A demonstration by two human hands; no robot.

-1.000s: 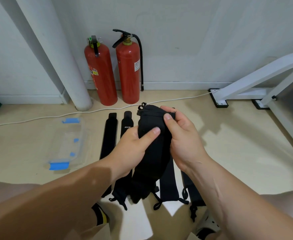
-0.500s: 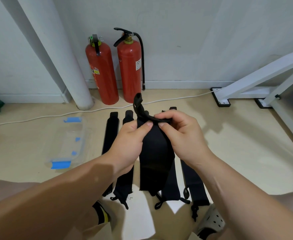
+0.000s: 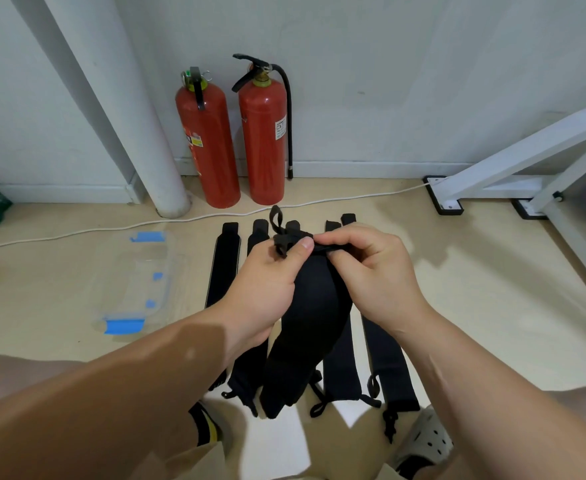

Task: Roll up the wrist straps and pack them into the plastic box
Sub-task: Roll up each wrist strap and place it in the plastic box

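A black wrist strap (image 3: 310,323) hangs in the air between my hands, its lower end near the floor. My left hand (image 3: 267,282) pinches its top end by the small loop (image 3: 277,220), thumb on top. My right hand (image 3: 371,271) pinches the same top edge from the right, fingers curled over it. Several more black straps (image 3: 224,268) lie flat side by side on the floor beneath, partly hidden by my hands and the held strap. The clear plastic box (image 3: 139,282) with blue clips sits on the floor to the left.
Two red fire extinguishers (image 3: 236,140) stand against the wall behind the straps, beside a white pipe (image 3: 139,126). A white cable (image 3: 180,220) runs along the floor. A white metal frame (image 3: 513,168) is at the right. My feet and knees are at the bottom.
The strap's bunched top end has been straightened out; both hands now pinch its top edge level and it hangs lower. The loop sticks up above my left thumb.
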